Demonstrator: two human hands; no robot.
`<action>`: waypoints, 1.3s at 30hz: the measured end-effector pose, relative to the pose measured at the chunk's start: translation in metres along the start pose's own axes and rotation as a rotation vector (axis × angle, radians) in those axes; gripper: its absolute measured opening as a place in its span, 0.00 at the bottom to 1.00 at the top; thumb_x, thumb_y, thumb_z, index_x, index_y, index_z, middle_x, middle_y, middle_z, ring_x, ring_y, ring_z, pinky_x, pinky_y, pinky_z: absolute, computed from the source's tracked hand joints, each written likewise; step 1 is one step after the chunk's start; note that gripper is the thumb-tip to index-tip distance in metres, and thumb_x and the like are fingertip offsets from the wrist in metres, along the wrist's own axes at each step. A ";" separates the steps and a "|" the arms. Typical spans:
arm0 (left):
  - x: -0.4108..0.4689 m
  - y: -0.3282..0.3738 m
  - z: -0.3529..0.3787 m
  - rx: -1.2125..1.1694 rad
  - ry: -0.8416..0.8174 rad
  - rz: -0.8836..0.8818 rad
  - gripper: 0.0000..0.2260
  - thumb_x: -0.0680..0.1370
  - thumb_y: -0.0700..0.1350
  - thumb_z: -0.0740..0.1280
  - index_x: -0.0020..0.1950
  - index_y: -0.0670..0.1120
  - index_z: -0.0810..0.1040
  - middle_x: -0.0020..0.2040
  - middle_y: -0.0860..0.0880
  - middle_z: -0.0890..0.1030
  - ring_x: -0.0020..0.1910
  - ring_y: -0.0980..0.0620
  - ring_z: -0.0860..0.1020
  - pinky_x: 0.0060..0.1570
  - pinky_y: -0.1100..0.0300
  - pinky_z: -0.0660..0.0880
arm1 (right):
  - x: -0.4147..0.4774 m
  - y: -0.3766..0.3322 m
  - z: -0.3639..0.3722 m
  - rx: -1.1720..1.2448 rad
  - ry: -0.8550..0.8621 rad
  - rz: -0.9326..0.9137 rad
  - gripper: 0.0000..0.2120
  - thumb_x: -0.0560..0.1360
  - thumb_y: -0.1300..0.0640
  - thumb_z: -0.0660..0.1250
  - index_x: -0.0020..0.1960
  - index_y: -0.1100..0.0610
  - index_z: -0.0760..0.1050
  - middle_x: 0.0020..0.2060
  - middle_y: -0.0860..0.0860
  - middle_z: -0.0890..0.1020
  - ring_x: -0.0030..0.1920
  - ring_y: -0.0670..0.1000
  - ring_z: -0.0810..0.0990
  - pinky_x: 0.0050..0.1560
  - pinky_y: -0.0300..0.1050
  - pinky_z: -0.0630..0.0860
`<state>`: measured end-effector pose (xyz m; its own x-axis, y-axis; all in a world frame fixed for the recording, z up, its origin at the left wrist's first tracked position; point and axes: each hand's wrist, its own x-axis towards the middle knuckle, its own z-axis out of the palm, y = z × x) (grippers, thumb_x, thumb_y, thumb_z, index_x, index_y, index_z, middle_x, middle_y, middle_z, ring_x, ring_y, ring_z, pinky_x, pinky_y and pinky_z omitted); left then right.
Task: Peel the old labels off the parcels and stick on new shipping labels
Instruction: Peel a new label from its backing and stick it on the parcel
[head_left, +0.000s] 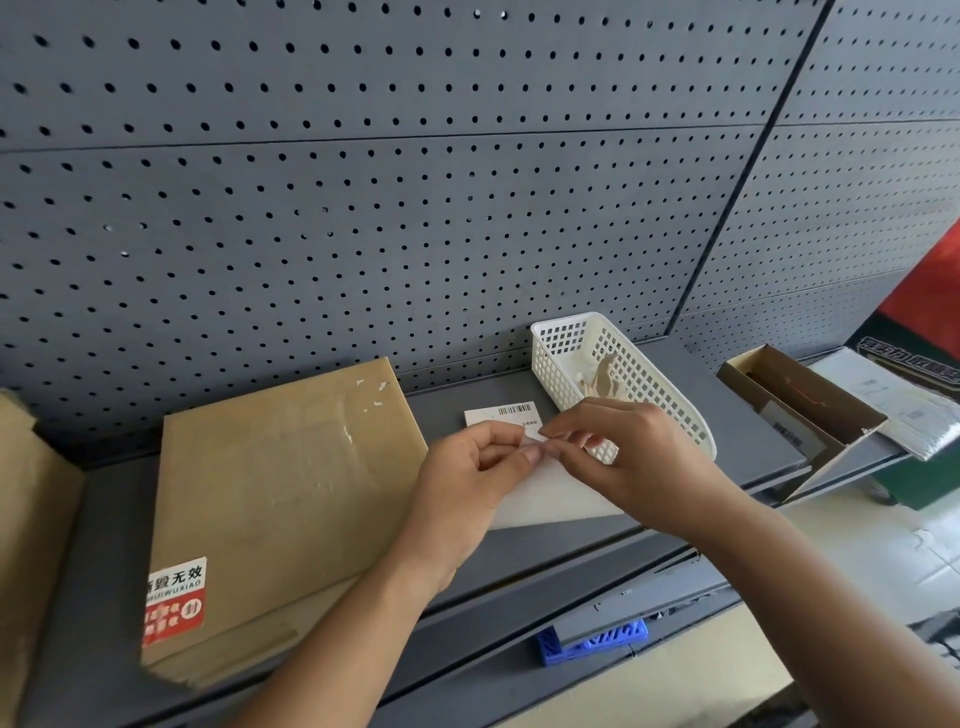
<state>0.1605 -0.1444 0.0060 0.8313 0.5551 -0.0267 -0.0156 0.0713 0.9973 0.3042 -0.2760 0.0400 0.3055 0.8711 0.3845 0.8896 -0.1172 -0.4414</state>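
Observation:
A flat brown cardboard parcel (275, 499) lies on the grey shelf (743, 441), with a red and white seal sticker (174, 600) at its near left corner and torn label traces on top. Right of it, my left hand (467, 478) and my right hand (634, 457) meet over a white label sheet (545, 499). Both pinch the sheet's upper corner between thumb and fingertips. A barcode label (506, 413) lies on the shelf just behind my hands.
A white plastic basket (566, 332) holding peeled scraps stands behind my right hand. An open brown box (800, 405) and papers sit at the far right. Another cardboard piece (26, 509) is at the left edge. A grey pegboard wall (415, 182) backs the shelf.

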 end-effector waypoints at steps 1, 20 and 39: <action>0.000 -0.001 0.001 0.001 0.002 0.002 0.04 0.78 0.43 0.72 0.52 0.45 0.83 0.45 0.48 0.86 0.44 0.55 0.83 0.47 0.63 0.75 | 0.000 -0.001 -0.001 -0.019 -0.005 0.005 0.15 0.78 0.42 0.64 0.53 0.50 0.83 0.44 0.40 0.83 0.42 0.39 0.81 0.43 0.42 0.80; -0.043 -0.037 0.019 0.207 -0.198 -0.228 0.07 0.77 0.42 0.70 0.55 0.47 0.79 0.48 0.51 0.86 0.50 0.52 0.84 0.54 0.49 0.81 | 0.009 -0.003 -0.018 -0.132 -0.015 0.239 0.07 0.81 0.51 0.64 0.52 0.49 0.80 0.41 0.40 0.80 0.41 0.43 0.78 0.41 0.33 0.71; -0.014 -0.018 0.030 -0.179 0.153 -0.248 0.09 0.80 0.48 0.68 0.51 0.43 0.81 0.48 0.44 0.85 0.47 0.47 0.83 0.54 0.47 0.79 | 0.000 -0.008 -0.028 0.239 -0.188 0.231 0.16 0.78 0.40 0.63 0.55 0.49 0.82 0.47 0.44 0.85 0.49 0.46 0.82 0.52 0.42 0.77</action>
<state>0.1663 -0.1783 -0.0097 0.7292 0.6198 -0.2899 0.0679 0.3560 0.9320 0.3064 -0.2888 0.0660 0.4012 0.9097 0.1074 0.6935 -0.2251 -0.6843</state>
